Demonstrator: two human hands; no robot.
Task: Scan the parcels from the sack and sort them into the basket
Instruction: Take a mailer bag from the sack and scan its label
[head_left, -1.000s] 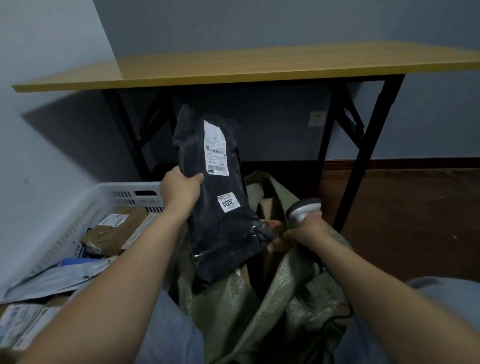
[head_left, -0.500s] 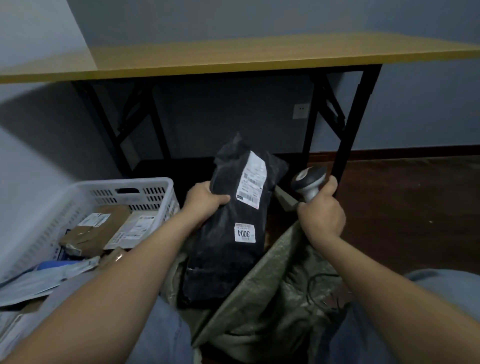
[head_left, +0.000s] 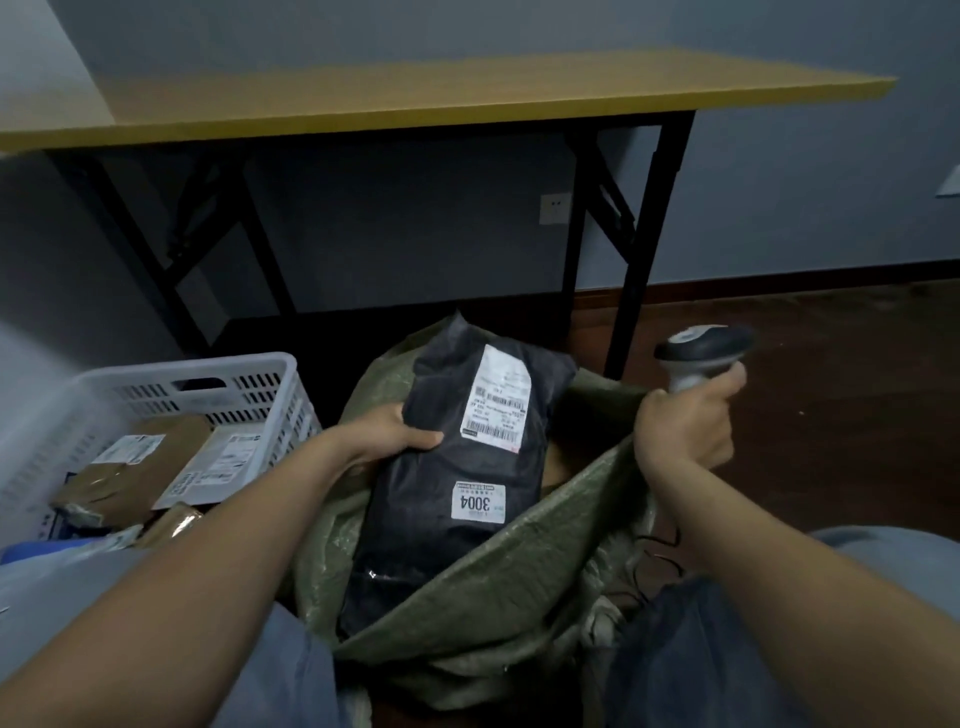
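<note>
Below the yellow counter (head_left: 415, 98), a black parcel (head_left: 447, 467) with white labels sits in the green sack (head_left: 498, 587); left grip (head_left: 387, 436) clasps its edge, right grip (head_left: 685, 431) clenches the scanner (head_left: 701, 353).

Left forearm (head_left: 208, 571) and right forearm (head_left: 779, 571) are bare as far as the frame edge; left hand (head_left: 395, 436) and right hand (head_left: 685, 431) likewise bare. Legs in light blue-grey trousers (head_left: 280, 675) — plain, denim-like cloth, showing at both knees. A darker blue fold (head_left: 675, 649) sits beside the right knee — garment not identifiable.
</note>
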